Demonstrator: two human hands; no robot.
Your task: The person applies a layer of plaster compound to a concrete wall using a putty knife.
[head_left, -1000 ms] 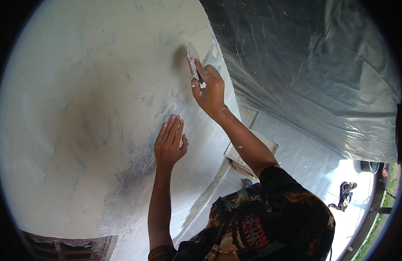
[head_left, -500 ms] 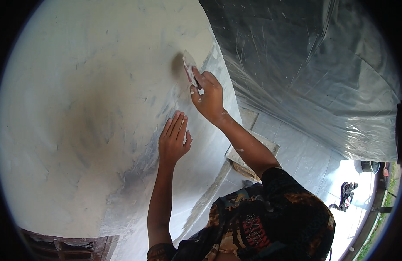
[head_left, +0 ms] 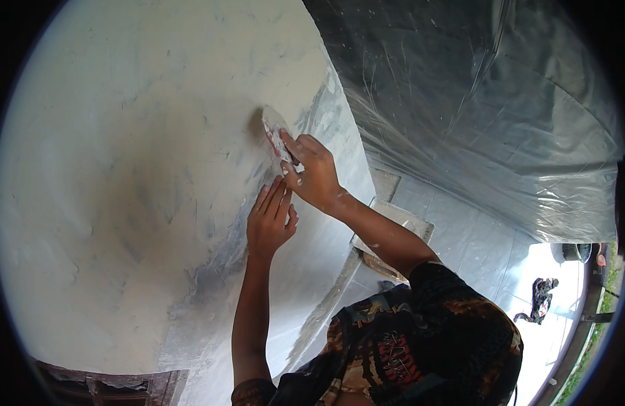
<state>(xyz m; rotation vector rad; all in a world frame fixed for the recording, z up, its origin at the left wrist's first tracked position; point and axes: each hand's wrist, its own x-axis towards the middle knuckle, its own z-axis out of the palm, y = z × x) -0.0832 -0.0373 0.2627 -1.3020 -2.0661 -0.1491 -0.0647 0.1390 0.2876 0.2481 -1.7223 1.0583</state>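
A putty knife (head_left: 276, 134), its blade smeared with white filler, is gripped in my right hand (head_left: 315, 173). Its blade is at the pale plastered wall (head_left: 157, 149), which has grey streaks and patches. White specks cling to the fingers of that hand. My left hand (head_left: 270, 220) rests on the wall just below, fingers stretched out flat and holding nothing. The fingertips of the left hand are close to the right hand; I cannot tell whether they touch. A grey, rough patch (head_left: 218, 267) of the wall shows beside the left wrist.
Grey plastic sheeting (head_left: 475, 115) hangs on the right. Below it, a white-smeared board or tray (head_left: 402, 222) lies on the grey tiled floor (head_left: 461, 223) near the wall. A dark crumpled bag (head_left: 541, 298) lies farther right. Brown wooden framework (head_left: 109, 387) shows at lower left.
My right hand has come down and a little left along the wall with the putty knife, nearer to my left hand. The left hand stays in place on the wall.
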